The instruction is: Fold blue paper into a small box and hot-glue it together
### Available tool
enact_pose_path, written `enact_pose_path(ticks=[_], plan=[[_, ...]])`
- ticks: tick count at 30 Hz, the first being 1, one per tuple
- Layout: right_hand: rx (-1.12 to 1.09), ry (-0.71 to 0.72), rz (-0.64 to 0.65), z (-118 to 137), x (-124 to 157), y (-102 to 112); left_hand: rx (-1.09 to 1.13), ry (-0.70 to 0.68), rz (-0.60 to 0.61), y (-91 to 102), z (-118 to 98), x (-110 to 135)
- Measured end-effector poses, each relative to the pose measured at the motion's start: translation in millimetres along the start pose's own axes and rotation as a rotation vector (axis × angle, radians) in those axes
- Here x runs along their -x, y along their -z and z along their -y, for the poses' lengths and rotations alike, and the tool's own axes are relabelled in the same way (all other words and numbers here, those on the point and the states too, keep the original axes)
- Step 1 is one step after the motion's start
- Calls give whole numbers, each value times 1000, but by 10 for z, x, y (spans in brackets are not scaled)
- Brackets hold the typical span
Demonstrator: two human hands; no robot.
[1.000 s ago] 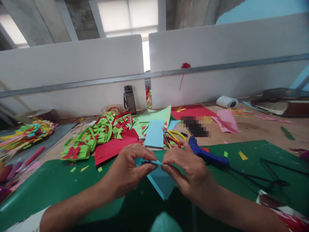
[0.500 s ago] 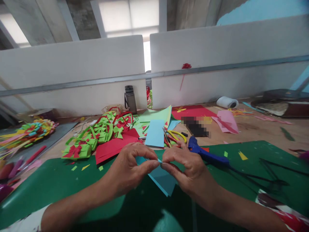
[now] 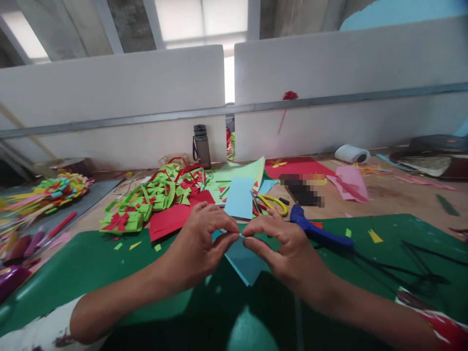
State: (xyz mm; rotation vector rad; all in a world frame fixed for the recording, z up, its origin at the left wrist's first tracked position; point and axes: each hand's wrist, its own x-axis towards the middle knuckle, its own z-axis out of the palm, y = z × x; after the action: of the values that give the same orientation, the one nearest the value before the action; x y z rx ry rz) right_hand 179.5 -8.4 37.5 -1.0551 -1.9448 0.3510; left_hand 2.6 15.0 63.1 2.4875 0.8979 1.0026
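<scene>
My left hand (image 3: 208, 236) pinches a small piece of light blue paper (image 3: 241, 236) between thumb and index finger. My right hand (image 3: 280, 241) meets it from the other side, its thumb and index fingertips closed at the same small piece. Most of that piece is hidden by the fingertips. Just below and behind the hands, folded blue paper (image 3: 245, 265) lies over the green cutting mat (image 3: 164, 287), one corner toward me; I cannot tell whether it joins the pinched piece. Beyond them lies a light blue paper sheet (image 3: 239, 197).
A blue glue gun (image 3: 321, 234) with its black cord lies right of my hands. Yellow-handled scissors (image 3: 276, 204), a dark phone (image 3: 303, 191) and red paper (image 3: 175, 219) are farther back. Green paper boxes with red bows (image 3: 122, 222) pile up at left, near a bottle (image 3: 201, 146).
The view has shifted slightly, so the table things sit a little farther right. Both hands stay together at the blue paper, with slight fingertip movement.
</scene>
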Motion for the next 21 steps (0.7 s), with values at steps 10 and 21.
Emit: enact_pose_path(ticks=[10, 21], plan=[[-48, -68, 58, 69, -211, -83, -6, 142, 218, 256, 72, -23], [-697, -427, 210, -85, -290, -112, 434, 286, 453, 521, 347, -162]])
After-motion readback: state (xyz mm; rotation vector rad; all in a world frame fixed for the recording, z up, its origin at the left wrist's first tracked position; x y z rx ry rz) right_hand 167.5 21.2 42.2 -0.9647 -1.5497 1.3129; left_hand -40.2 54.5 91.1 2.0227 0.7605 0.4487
